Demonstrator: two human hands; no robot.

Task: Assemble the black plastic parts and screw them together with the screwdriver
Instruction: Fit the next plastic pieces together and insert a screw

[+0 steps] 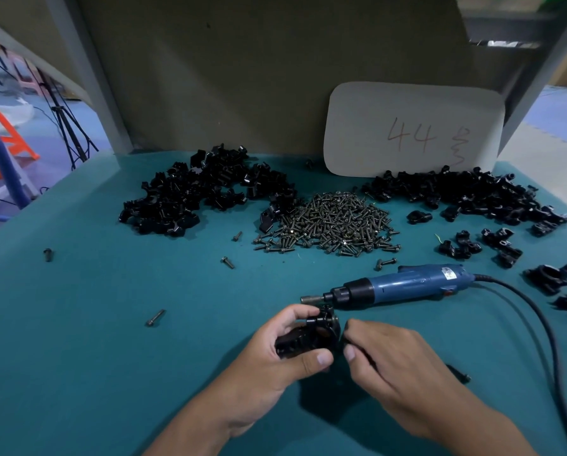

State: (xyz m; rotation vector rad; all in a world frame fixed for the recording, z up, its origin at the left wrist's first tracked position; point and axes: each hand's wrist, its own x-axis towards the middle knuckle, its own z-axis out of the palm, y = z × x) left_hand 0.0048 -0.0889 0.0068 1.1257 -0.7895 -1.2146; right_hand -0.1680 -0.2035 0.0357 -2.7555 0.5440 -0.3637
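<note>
A: Entry, head view. Step in hand looks like mating the parts, not driving. The left hand (277, 350) grips a black plastic assembly (308, 335) just above the green surface (111, 324), thumb across the near side, fingers (300, 312) curled over the far side.

B: And the right hand (394, 360)?

A: Its thumb and forefinger are pinched together at the right edge of the assembly. What sits between them is too small and dark to identify; possibly a screw or a second small part. Recorded as a pinch, content unknown.

B: Screwdriver status?

A: The blue electric screwdriver (397, 284) lies on the surface just beyond the hands, bit pointing left, cord trailing off right. Neither hand touches it.

B: Supply?

A: The screw pile (331, 222) is at centre, the left pile of black parts (193, 192) and the right pile of black parts (466, 195) flank it. A few loose screws are scattered about.

B: Next move, your judgement?

A: Seat whatever the right hand holds squarely into the assembly, keep the left grip steady so the alignment holds, then free the right hand to reach forward for the screwdriver. Risk: parts shifting during that hand change.
</note>
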